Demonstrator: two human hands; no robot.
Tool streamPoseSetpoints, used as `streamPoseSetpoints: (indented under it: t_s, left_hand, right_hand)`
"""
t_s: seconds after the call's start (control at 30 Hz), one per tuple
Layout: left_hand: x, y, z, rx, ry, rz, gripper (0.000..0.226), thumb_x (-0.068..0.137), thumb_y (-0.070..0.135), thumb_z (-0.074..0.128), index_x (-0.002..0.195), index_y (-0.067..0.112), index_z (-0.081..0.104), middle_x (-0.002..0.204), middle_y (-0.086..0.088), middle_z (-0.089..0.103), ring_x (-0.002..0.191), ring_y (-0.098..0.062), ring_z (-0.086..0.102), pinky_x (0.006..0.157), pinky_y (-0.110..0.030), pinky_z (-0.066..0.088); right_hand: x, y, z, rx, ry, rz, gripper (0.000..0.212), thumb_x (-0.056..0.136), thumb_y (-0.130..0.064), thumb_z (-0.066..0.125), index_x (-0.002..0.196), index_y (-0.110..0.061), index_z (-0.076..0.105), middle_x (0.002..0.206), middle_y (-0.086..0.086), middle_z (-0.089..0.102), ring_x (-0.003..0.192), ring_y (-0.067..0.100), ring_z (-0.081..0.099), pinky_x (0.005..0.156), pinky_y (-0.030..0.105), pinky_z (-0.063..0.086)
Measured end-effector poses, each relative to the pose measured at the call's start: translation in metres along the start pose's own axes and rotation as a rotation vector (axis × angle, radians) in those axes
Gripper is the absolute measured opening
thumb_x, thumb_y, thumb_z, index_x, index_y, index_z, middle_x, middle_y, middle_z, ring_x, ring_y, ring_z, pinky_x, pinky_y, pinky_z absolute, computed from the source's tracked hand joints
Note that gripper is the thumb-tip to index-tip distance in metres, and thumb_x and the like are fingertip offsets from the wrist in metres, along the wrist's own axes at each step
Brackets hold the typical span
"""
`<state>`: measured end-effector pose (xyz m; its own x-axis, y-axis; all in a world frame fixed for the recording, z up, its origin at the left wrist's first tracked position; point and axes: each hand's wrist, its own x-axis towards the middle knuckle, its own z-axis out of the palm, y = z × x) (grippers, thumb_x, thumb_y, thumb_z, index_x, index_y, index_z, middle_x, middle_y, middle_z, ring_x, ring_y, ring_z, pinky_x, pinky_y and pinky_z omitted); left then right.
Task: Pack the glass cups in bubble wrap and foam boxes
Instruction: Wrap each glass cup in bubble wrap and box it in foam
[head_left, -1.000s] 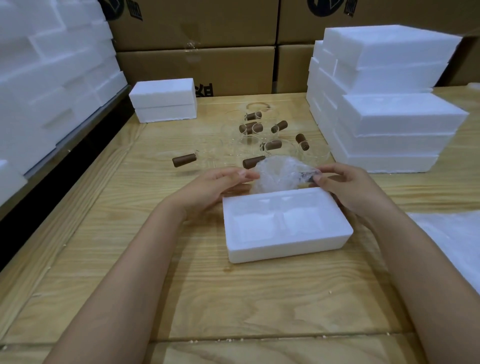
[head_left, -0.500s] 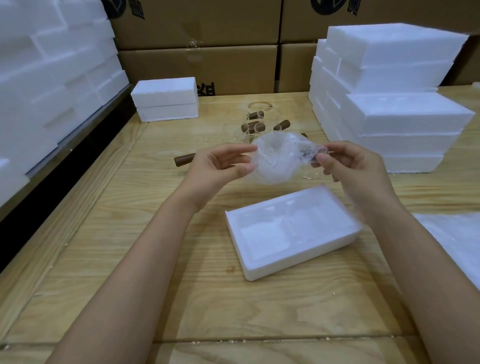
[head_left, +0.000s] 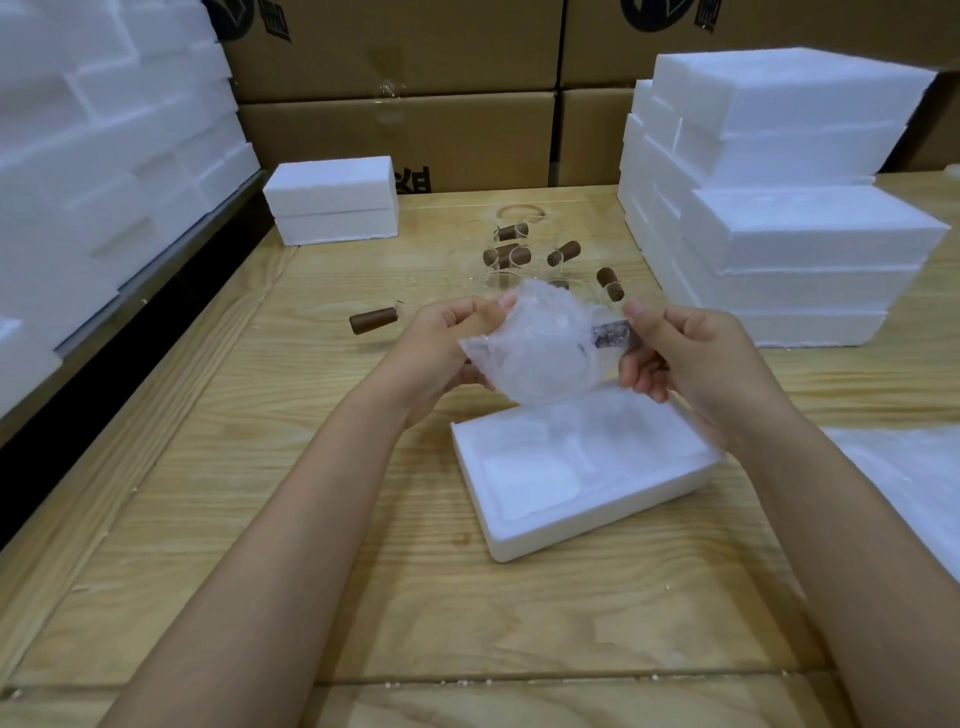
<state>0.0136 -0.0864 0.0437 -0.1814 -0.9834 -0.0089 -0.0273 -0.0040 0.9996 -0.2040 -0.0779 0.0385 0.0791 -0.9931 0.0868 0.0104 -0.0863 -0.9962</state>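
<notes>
Both hands hold a glass cup wrapped in bubble wrap (head_left: 540, 348) in the air, just above the far edge of an open white foam box (head_left: 597, 514). My left hand (head_left: 441, 348) grips the wrapped body from the left. My right hand (head_left: 675, 353) pinches the wrapped brown handle end on the right. The foam box lies skewed on the wooden table (head_left: 260, 519), its moulded recesses holding nothing. Behind the hands stand several bare glass cups with brown handles (head_left: 511, 254); one more cup with a brown handle (head_left: 374, 320) lies to the left.
A tall stack of foam boxes (head_left: 789, 208) stands at the right, a closed foam box (head_left: 332, 200) at the back left, more foam pieces (head_left: 104, 156) along the left wall. Bubble-wrap sheets (head_left: 914, 483) lie at the right edge. Cardboard cartons (head_left: 415, 130) line the back.
The wrapped cup was lifted from the table behind the box into the air and has since come down towards it. The foam box turned askew.
</notes>
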Motion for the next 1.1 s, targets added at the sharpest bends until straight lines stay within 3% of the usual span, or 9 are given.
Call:
streamPoseSetpoints:
  t_s: [0.13, 0.27, 0.37, 0.5, 0.67, 0.77, 0.93, 1.0, 1.1]
  left_hand:
    - [0.001, 0.005, 0.001, -0.126, 0.015, -0.052, 0.031, 0.093, 0.014, 0.059, 0.066, 0.019, 0.075, 0.079, -0.010, 0.054, 0.034, -0.010, 0.037, 0.035, -0.020, 0.038]
    - [0.001, 0.005, 0.000, -0.119, -0.008, -0.059, 0.026, 0.084, 0.025, 0.066, 0.061, 0.020, 0.076, 0.057, 0.002, 0.054, 0.035, -0.010, 0.039, 0.036, -0.019, 0.040]
    - [0.001, 0.005, -0.001, -0.073, -0.021, 0.000, 0.025, 0.076, 0.033, 0.067, 0.054, 0.020, 0.066, 0.067, 0.011, 0.063, 0.050, -0.011, 0.052, 0.043, -0.020, 0.046]
    - [0.001, 0.002, 0.000, -0.019, -0.060, 0.141, 0.021, 0.068, 0.032, 0.067, 0.075, 0.015, 0.058, 0.065, 0.011, 0.056, 0.059, -0.003, 0.049, 0.059, -0.014, 0.042]
    - [0.002, 0.000, -0.003, -0.005, -0.148, 0.247, 0.031, 0.071, 0.012, 0.079, 0.093, 0.021, 0.059, 0.109, 0.009, 0.059, 0.092, 0.000, 0.057, 0.077, -0.016, 0.047]
    - [0.001, 0.000, -0.009, 0.051, -0.233, 0.208, 0.062, 0.067, 0.009, 0.076, 0.119, 0.034, 0.052, 0.117, 0.019, 0.060, 0.104, -0.001, 0.060, 0.084, -0.022, 0.050]
    - [-0.001, 0.001, -0.015, 0.149, -0.367, 0.163, 0.085, 0.058, 0.013, 0.084, 0.132, 0.032, 0.047, 0.122, 0.019, 0.061, 0.122, -0.006, 0.053, 0.093, -0.027, 0.049]
    - [-0.001, 0.003, -0.022, 0.333, -0.455, 0.093, 0.086, 0.061, 0.017, 0.084, 0.133, 0.038, 0.043, 0.130, 0.014, 0.057, 0.124, -0.005, 0.051, 0.095, -0.026, 0.049]
    - [-0.002, 0.002, -0.032, 0.575, -0.551, -0.067, 0.059, 0.062, 0.024, 0.083, 0.111, 0.042, 0.056, 0.121, 0.001, 0.062, 0.103, -0.012, 0.061, 0.086, -0.026, 0.051]
  right_hand:
    - [0.001, 0.002, 0.001, -0.043, -0.038, 0.031, 0.040, 0.075, -0.049, 0.061, 0.064, -0.011, 0.056, 0.048, 0.011, 0.059, 0.038, 0.015, 0.048, 0.035, 0.019, 0.035]
    - [0.000, 0.003, 0.001, -0.042, -0.065, 0.044, 0.035, 0.082, -0.043, 0.059, 0.066, -0.013, 0.056, 0.046, 0.010, 0.058, 0.035, 0.014, 0.046, 0.034, 0.017, 0.033]
    - [0.000, 0.002, 0.000, 0.005, -0.066, 0.064, 0.030, 0.089, -0.034, 0.058, 0.070, -0.010, 0.054, 0.048, 0.007, 0.058, 0.039, 0.012, 0.047, 0.037, 0.018, 0.036]
    - [0.000, -0.001, -0.003, 0.154, -0.060, 0.057, 0.025, 0.079, -0.032, 0.062, 0.080, -0.009, 0.055, 0.054, 0.006, 0.061, 0.046, 0.013, 0.052, 0.044, 0.018, 0.043]
    - [0.000, 0.000, -0.006, 0.271, -0.104, -0.013, 0.017, 0.077, -0.024, 0.061, 0.085, -0.010, 0.055, 0.062, 0.007, 0.066, 0.057, 0.013, 0.061, 0.053, 0.018, 0.049]
    - [0.000, 0.001, -0.008, 0.297, -0.126, -0.051, 0.015, 0.078, -0.020, 0.061, 0.088, -0.010, 0.056, 0.068, 0.005, 0.069, 0.065, 0.014, 0.065, 0.059, 0.019, 0.052]
    - [0.000, 0.003, -0.009, 0.316, -0.131, -0.056, 0.016, 0.077, -0.015, 0.060, 0.091, -0.010, 0.057, 0.071, 0.005, 0.069, 0.063, 0.014, 0.064, 0.060, 0.020, 0.053]
    - [0.000, 0.003, -0.011, 0.303, -0.120, -0.053, 0.016, 0.077, -0.017, 0.061, 0.091, -0.010, 0.058, 0.071, 0.005, 0.069, 0.064, 0.014, 0.064, 0.060, 0.020, 0.052]
    - [0.000, 0.003, -0.013, 0.296, -0.116, -0.049, 0.017, 0.078, -0.019, 0.060, 0.092, -0.010, 0.059, 0.072, 0.005, 0.069, 0.065, 0.014, 0.064, 0.060, 0.019, 0.051]
